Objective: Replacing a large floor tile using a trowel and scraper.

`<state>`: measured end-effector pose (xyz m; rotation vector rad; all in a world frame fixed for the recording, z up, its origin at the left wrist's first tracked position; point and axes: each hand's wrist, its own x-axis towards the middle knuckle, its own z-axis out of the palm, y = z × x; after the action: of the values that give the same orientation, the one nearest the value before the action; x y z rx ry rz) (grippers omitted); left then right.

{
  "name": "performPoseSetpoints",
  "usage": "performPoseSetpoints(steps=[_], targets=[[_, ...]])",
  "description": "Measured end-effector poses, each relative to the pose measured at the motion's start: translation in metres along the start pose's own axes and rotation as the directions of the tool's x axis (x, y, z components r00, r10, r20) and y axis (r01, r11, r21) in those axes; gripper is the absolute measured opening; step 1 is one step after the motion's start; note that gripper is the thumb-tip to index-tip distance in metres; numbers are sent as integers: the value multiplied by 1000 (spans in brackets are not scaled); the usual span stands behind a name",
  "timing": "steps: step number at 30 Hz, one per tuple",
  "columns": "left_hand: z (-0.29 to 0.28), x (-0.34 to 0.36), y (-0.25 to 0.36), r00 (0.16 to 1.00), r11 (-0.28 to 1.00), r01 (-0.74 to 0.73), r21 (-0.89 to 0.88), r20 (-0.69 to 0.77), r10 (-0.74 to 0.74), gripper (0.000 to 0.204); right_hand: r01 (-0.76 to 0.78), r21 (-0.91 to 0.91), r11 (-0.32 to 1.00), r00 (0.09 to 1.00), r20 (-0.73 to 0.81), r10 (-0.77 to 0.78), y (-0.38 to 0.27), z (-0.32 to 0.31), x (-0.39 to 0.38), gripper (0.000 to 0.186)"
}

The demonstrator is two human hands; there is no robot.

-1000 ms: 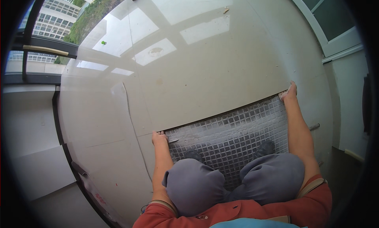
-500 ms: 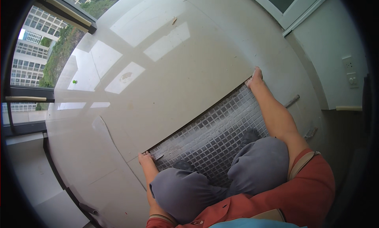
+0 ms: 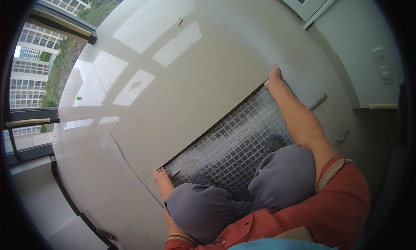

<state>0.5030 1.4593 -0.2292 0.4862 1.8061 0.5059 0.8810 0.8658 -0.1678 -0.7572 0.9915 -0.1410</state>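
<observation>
A large glossy beige floor tile (image 3: 195, 98) spreads out in front of me, its near edge running diagonally from lower left to upper right. At the lower-left corner of that edge my left hand (image 3: 161, 175) is closed on the tile, the thumb side partly showing. My right hand (image 3: 273, 78) grips the upper-right corner, with fingertips hidden under or behind the edge. Between the edge and my knees lies a grey grid-patterned bed (image 3: 234, 141), with a smoother pale band across it. A small metallic piece (image 3: 175, 172) lies beside my left hand.
My shoes (image 3: 274, 144) rest on the grid. A bar-like tool (image 3: 318, 102) and another dusty tool (image 3: 341, 137) lie at the right. A long thin strip (image 3: 130, 159) runs along the floor at left. Windows (image 3: 32, 115) border the left side; a wall with outlets (image 3: 381, 63) stands at right.
The view has shifted and turned slightly. Both hands stay on the same two corners of the tile, and I see no clear movement of the tile itself.
</observation>
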Motion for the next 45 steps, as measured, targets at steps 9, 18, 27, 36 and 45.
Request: performPoseSetpoints(steps=[9, 18, 27, 36, 45], targets=[[-1, 2, 1, 1000, 999, 7, 41, 26, -8, 34, -26, -13, 1000, 999, -33, 26, -2, 0, -4, 49], [-5, 9, 2, 998, 1000, -13, 2, 62, 13, 34, -32, 9, 999, 999, -6, 32, -3, 4, -7, 46], [-26, 51, 10, 917, 970, -117, 213, 397, 24, 26, 20, 83, 996, 999, -40, -16, -4, -2, -11, 47], [-34, 72, 9, 822, 955, -179, 236, 569, 13, 31, 28, -49, 998, 987, -159, -35, -8, 6, -22, 52], [-36, 68, 10, 787, 894, -343, 287, 607, 107, 41, -14, -66, 998, 981, -195, 1, -11, 11, -34, 53]])
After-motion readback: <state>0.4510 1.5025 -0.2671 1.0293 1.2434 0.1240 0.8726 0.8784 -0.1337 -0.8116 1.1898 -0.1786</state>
